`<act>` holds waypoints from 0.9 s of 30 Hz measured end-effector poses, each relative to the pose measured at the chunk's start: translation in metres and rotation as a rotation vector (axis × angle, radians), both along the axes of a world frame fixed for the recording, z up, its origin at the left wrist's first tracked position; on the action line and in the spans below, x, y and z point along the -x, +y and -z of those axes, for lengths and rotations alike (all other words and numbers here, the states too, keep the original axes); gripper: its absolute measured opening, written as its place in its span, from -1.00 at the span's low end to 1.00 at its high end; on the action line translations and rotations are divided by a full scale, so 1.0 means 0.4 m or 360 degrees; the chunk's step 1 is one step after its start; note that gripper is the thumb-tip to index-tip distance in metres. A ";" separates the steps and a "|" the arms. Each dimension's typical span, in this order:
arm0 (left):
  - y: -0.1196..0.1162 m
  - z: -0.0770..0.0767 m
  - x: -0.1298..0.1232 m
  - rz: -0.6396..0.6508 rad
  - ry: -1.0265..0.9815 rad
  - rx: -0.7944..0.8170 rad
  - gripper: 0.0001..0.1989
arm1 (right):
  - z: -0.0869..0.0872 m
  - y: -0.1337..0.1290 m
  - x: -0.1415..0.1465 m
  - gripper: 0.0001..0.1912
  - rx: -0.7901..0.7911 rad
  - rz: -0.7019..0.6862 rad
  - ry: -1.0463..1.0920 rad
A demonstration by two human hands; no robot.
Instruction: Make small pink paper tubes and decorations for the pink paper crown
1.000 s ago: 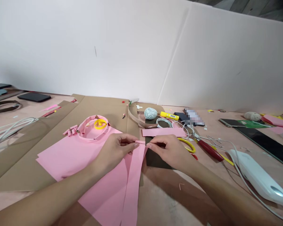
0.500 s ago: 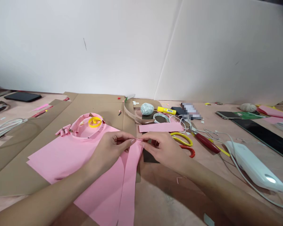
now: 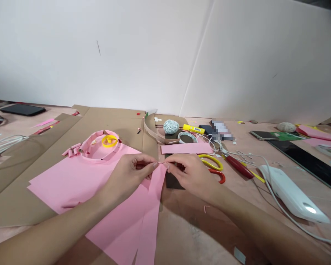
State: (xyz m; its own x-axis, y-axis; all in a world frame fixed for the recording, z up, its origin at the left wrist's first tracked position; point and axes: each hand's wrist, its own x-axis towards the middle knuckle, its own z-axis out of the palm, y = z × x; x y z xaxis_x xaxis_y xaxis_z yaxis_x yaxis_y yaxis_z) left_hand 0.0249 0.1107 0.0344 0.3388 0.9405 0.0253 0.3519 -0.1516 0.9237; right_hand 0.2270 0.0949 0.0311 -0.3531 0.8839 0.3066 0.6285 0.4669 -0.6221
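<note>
Both hands meet at the top end of a long pink paper strip [image 3: 151, 213], which hangs down toward me over pink paper sheets [image 3: 118, 228]. My left hand [image 3: 132, 171] is closed, pinching the strip's edge between thumb and forefinger. Close beside it, my right hand [image 3: 190, 171] pinches the same edge, where the paper looks narrowly folded or rolled. To the left, a pink paper ring [image 3: 100, 156] stands on the sheets with a yellow paper coil [image 3: 109, 141] within it. Small pink paper rolls [image 3: 71, 150] lie beside the ring.
Right of my hands are scissors with yellow and red handles [image 3: 212, 162], a pink strip [image 3: 186, 148], a glue stick [image 3: 193, 129], a tape roll [image 3: 187, 137] and a patterned stone [image 3: 171, 126]. Farther right lie red-handled pliers [image 3: 238, 166] and a lit white device [image 3: 294, 193]. Cardboard [image 3: 113, 117] lies underneath.
The view has shifted slightly, so most things sit a little more left and higher. Both hands keep their pinch; the folded edge between them shows a bit less.
</note>
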 end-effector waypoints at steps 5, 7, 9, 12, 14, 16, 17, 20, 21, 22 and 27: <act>-0.001 0.000 -0.001 0.0010 0.0016 -0.0025 -0.75 | -0.001 0.000 -0.002 -0.75 -0.0020 -0.0028 -0.0078; -0.001 0.000 -0.001 0.0013 0.0010 -0.0026 -0.75 | -0.002 0.000 -0.002 -0.76 -0.0024 -0.0021 -0.0090; 0.000 0.001 -0.002 0.0012 0.0001 -0.0027 -0.75 | -0.004 -0.001 -0.002 -0.76 -0.0021 -0.0018 -0.0101; 0.001 0.001 -0.003 0.0009 -0.0025 -0.0018 -0.77 | -0.006 -0.003 -0.001 -0.75 -0.0032 -0.0004 -0.0125; 0.001 0.001 -0.003 0.0016 -0.0065 0.0009 -0.77 | -0.006 -0.003 -0.001 -0.75 -0.0046 0.0003 -0.0144; -0.001 0.001 -0.004 0.0023 -0.0083 0.0027 -0.75 | -0.003 -0.002 -0.001 -0.75 -0.0060 0.0003 -0.0160; -0.002 0.001 -0.004 0.0026 -0.0080 0.0025 -0.74 | -0.001 -0.001 -0.001 -0.76 -0.0069 0.0001 -0.0163; -0.003 0.001 -0.002 0.0029 -0.0068 0.0011 -0.75 | 0.007 0.000 -0.001 -0.78 -0.0093 0.0006 -0.0150; -0.003 0.002 -0.002 0.0028 -0.0075 0.0014 -0.76 | 0.009 0.000 0.000 -0.79 -0.0098 0.0008 -0.0146; -0.003 0.002 -0.002 0.0024 -0.0085 0.0027 -0.77 | 0.011 0.000 0.000 -0.79 -0.0101 0.0015 -0.0143; -0.003 0.003 -0.002 0.0008 -0.0097 0.0054 -0.78 | 0.013 -0.002 0.001 -0.79 -0.0105 0.0029 -0.0147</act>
State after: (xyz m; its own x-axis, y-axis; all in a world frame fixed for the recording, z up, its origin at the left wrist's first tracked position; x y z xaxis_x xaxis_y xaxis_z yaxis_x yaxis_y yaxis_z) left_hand 0.0256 0.1095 0.0333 0.3425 0.9394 0.0142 0.2940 -0.1215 0.9480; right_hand 0.2267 0.0941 0.0261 -0.3666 0.8693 0.3315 0.6905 0.4930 -0.5293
